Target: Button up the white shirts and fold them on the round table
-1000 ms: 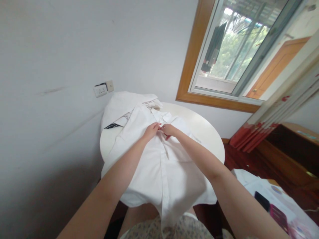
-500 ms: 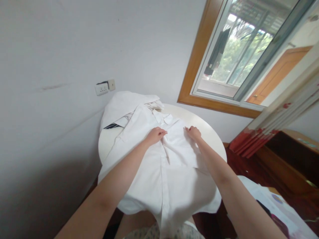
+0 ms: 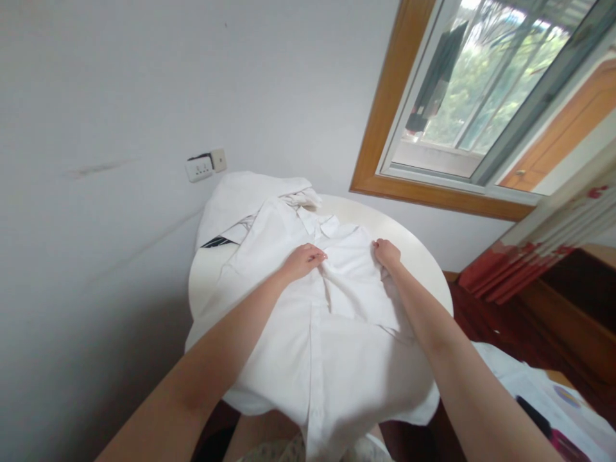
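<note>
A white button-up shirt (image 3: 332,333) lies spread front-up over a round white table (image 3: 423,263), its hem hanging off the near edge. My left hand (image 3: 304,260) rests on the chest by the button placket, fingers curled loosely and pressed on the cloth. My right hand (image 3: 386,253) is closed on the shirt's right shoulder edge, pinching the fabric. The collar (image 3: 315,221) lies just beyond both hands.
More white garments (image 3: 240,205) are piled at the table's far left, with a dark striped piece (image 3: 215,242) showing. A wall socket (image 3: 205,167) sits behind. A wood-framed window (image 3: 462,109) is at right. A patterned curtain (image 3: 539,244) and a dark floor lie lower right.
My right hand moved away from the left, rightward along the shirt to its shoulder edge, and closed on the cloth. My left hand stayed on the placket. The view shifted slightly right.
</note>
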Available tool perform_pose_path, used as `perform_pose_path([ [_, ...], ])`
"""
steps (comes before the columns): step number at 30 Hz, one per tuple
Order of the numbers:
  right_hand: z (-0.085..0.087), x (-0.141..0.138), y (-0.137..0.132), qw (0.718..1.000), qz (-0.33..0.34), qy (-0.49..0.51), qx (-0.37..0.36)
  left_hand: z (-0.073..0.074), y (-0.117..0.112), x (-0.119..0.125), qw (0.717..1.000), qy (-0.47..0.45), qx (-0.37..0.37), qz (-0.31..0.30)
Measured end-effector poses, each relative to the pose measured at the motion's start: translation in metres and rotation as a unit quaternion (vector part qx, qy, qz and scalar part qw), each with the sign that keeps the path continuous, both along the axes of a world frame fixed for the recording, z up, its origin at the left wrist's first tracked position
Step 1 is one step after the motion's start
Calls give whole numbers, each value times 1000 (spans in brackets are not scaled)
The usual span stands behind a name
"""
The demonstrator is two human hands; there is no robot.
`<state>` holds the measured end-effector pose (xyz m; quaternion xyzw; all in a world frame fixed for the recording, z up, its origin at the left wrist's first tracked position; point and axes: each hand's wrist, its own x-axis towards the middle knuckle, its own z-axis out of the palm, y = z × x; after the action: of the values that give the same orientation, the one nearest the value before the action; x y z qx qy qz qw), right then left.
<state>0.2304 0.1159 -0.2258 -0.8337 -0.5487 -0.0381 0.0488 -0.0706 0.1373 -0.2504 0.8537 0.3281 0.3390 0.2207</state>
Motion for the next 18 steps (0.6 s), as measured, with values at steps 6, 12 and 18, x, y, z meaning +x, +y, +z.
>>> perform_pose_path([
  [6,-3,3,0,1000,15,-17,8,2,-2,-1,1000,17,-5,2],
  [12,-2,-9,-3,976,157,-122,92,1,1,1,999,36,2,10],
  [18,-18,-31,17,961,271,-53,17,-1,1,0,999,34,10,12],
])
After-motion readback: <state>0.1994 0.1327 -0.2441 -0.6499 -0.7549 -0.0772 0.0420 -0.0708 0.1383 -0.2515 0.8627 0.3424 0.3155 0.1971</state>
